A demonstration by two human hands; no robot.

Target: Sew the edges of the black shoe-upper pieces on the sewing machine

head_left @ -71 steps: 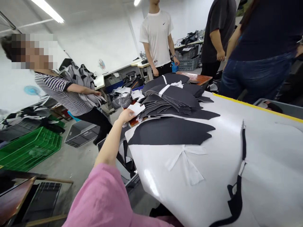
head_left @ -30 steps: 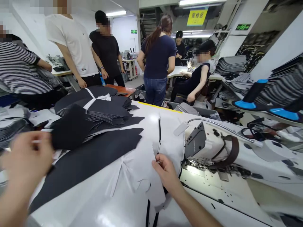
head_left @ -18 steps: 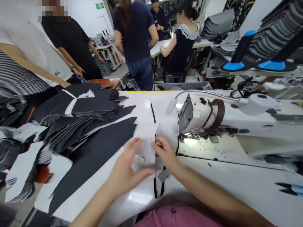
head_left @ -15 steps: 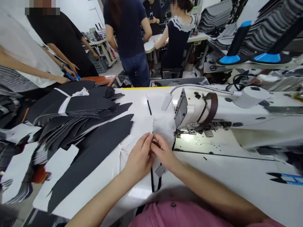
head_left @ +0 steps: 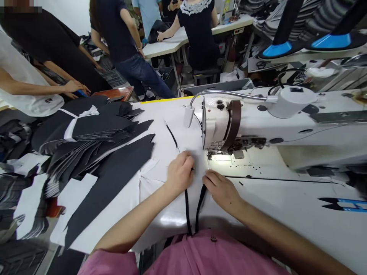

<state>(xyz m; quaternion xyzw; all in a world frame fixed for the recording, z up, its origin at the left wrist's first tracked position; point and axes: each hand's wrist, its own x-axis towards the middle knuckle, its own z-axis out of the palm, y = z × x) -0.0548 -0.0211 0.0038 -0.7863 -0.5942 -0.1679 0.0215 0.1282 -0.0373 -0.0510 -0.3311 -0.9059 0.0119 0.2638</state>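
Our left hand curls down on the white fabric, and we cannot tell if it grips anything. Our right hand lies flatter, fingers extended, holding nothing visibly, just beside two black strips running toward us over the table. Near, right, stands the sewing machine; stacked black cut panels lie left.
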